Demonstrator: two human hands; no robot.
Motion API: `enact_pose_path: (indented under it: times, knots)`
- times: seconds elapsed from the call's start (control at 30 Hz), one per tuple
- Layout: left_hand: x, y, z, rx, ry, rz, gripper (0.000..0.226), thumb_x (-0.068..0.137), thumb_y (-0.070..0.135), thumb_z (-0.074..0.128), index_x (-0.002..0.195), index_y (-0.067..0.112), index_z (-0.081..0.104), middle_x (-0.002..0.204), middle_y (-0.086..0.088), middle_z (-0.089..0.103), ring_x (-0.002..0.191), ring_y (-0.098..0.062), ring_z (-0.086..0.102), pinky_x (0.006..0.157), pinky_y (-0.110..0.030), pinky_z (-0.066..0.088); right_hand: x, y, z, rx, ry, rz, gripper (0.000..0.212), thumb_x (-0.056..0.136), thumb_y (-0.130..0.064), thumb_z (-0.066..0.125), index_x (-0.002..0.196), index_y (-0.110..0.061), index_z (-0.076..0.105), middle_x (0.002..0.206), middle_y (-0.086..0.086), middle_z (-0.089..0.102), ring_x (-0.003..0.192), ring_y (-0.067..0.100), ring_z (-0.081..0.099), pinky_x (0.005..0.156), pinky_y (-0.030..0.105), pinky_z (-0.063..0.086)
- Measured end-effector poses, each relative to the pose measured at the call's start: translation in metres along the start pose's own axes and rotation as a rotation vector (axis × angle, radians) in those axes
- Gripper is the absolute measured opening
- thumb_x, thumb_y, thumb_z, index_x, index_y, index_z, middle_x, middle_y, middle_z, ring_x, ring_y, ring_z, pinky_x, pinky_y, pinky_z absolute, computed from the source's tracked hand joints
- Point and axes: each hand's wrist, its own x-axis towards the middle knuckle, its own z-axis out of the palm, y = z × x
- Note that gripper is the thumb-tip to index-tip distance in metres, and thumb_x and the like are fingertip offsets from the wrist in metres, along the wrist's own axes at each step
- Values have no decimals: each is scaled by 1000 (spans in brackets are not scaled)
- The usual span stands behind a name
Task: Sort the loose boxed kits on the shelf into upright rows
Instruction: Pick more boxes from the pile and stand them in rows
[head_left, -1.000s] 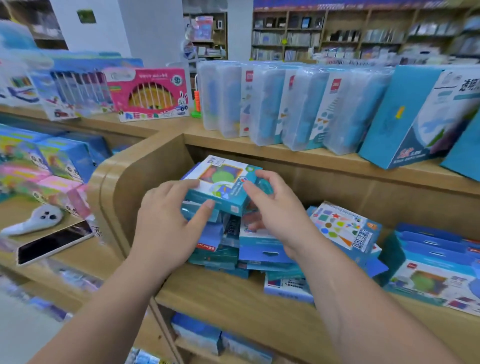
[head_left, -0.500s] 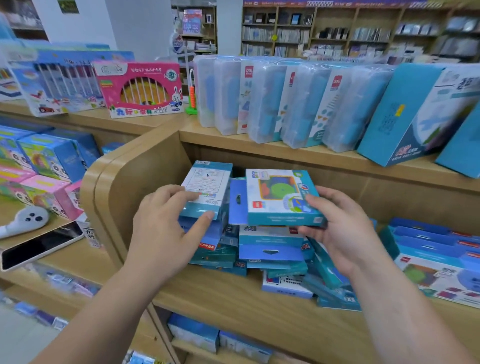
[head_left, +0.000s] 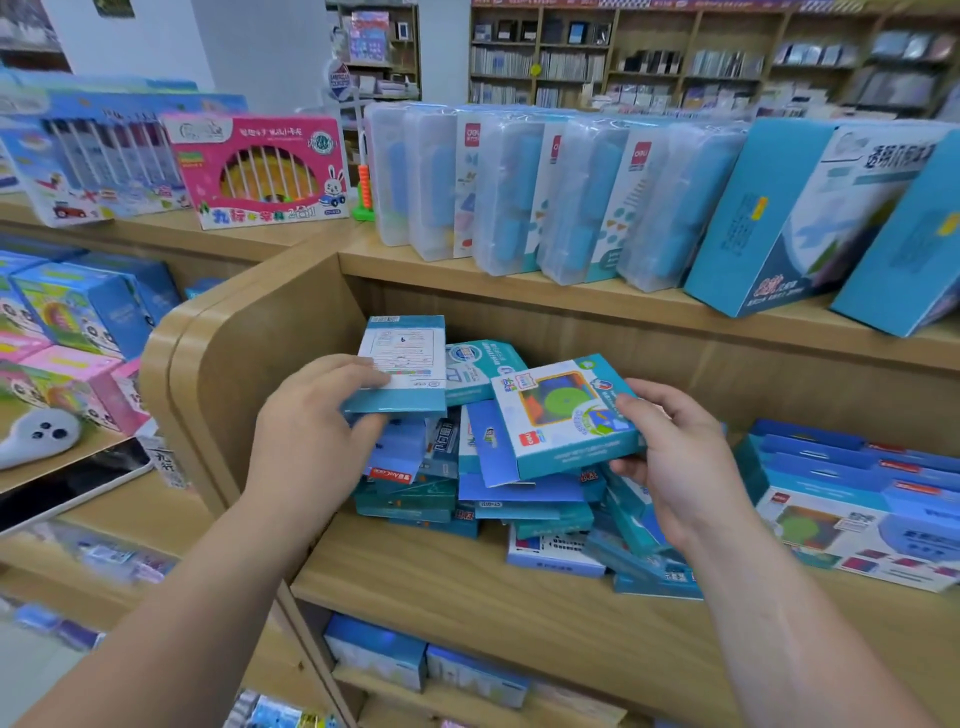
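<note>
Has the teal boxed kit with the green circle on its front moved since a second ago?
Yes. The teal boxed kit has gone right, away from the curved wooden end panel, now in the right hand's grip alone.

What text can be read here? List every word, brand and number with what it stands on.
"deli": red tags on the clear cases.
"2合1": pink box.
"CY-0131", upside down: edge of a stacked box.
Too small: print on the back-up kit in the left hand and the face-up kit in the right hand.
Blurred: characters on the large blue box.
</note>
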Motion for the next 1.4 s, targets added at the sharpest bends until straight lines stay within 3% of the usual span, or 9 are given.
enact_pose_path:
  times: [0.27,0.4,0.53,0.7,0.87,1.03,1.13,1.23,1.4]
  knots:
    - [8,17,-20,-68,158,107,17,86,19,68,100,15,77,101,2,74,95,-22,65,80,-46,55,-6,17,-4,-319,5,-112,27,91,-31,70,117,-29,63,101,-7,71,69,3,68,53,20,51]
    - [16,38,-37,-186,206,47,17,92,32,62,100,26,75,87,9,69,86,-18,64,74,-47,54,-7,19,-8,-531,16,-174,32,89,-45,67,118,-36,61,97,-17,69,84,13,69,76,39,57]
    - [18,74,-51,-336,273,-37,12,94,22,66,93,34,66,74,19,61,69,16,57,61,-3,43,-8,16,-12,-649,23,-232,46,89,-48,67,130,-31,57,103,-18,63,98,12,61,79,32,45]
    - [19,100,-57,-525,196,-121,15,95,18,64,82,12,66,63,5,58,51,6,53,45,-6,35,-8,19,-21,-820,52,-320,54,86,-64,57,131,-34,57,129,-11,59,111,18,58,91,39,49]
    - [25,106,-43,-865,-65,-256,29,91,13,66,64,22,72,59,3,67,52,-10,60,50,-25,48,-31,0,-30,-514,-54,-461,57,81,-70,43,120,-34,65,114,-17,66,112,1,58,87,25,47]
    - [9,132,-6,-939,-264,-285,24,89,14,68,65,10,69,64,-14,69,56,-25,61,57,-37,47,-52,-12,-49,-258,-379,-444,42,78,-40,72,119,-33,63,107,-4,73,97,16,66,85,35,54]
    - [-1,156,20,-952,-297,-306,19,89,17,68,70,15,69,64,-13,70,56,-23,63,50,-31,48,-53,-8,-73,-211,-358,-437,33,81,-21,75,112,-29,67,104,-2,75,94,25,68,84,37,57]
    - [-11,187,45,-989,-325,-309,9,87,23,68,88,14,66,67,-4,72,57,-16,67,45,-27,52,-48,0,-110,-141,-313,-397,30,82,-16,71,111,-24,67,104,-8,76,91,11,68,81,25,54]
    - [-40,244,96,-1012,-474,-291,40,73,19,82,107,15,63,95,-4,77,80,-22,73,64,-32,59,-36,12,-189,-139,-198,-357,30,85,-19,69,114,-21,65,106,0,74,95,23,67,85,33,55]
